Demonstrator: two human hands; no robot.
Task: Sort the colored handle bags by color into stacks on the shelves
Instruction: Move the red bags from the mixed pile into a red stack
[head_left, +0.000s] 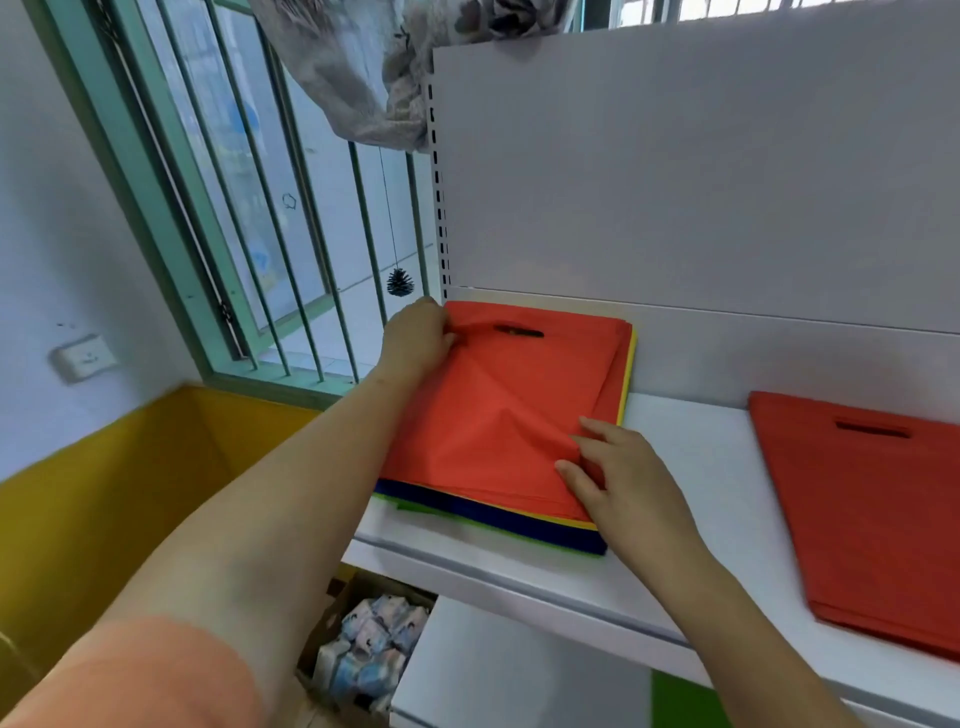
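So there's a mixed stack of handle bags (488, 514) sitting on the white shelf (691, 525), pushed toward its left end near the window. Top one is a red bag (498, 410) with its handle slot facing the back panel, and under it you can see yellow, dark blue and green edges poking out along the front and right side.

The left hand (415, 338) is at the top left corner of that red bag, fingers curled and pinching the fabric right beside the handle slot. The right hand (618, 478) is at the bottom right corner, thumb and fingers pinching up a fold of the same red bag, so the cloth is bunched and creased there.

Further right on the same shelf, well apart from the mixed stack, lies a second red bag pile (872, 514), flat, slot toward the back.

Below the shelf there's a cardboard box (363, 649) with small packets in it.
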